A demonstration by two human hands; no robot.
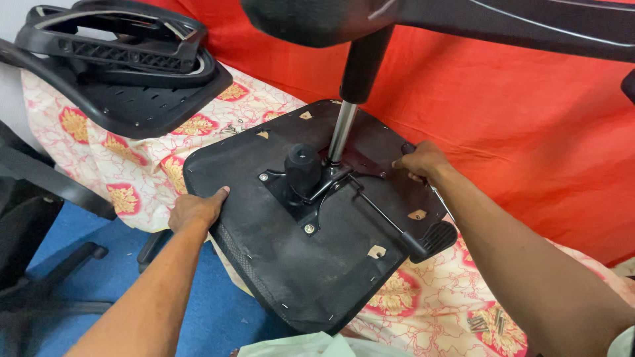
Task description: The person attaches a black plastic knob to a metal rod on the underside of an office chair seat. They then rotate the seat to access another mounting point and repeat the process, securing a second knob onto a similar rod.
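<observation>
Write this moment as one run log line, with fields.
left hand: on seat underside edge | right hand: at far edge, gripping tool | gas cylinder: upright

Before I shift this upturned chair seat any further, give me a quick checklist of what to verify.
1. Left hand braces the seat at its near-left edge: ok.
2. Right hand grips at the seat's far-right edge: ok; what it pinches, cannot tell.
3. Seat fully supported: not ok, its near corner overhangs the floral-covered table.
4. Mechanism plate bolts present: two visible, ok; tightness, cannot tell.
5. Gas cylinder seated upright in the plate: ok.
6. Loose screws lie on the cloth, away from the seat: ok.
</observation>
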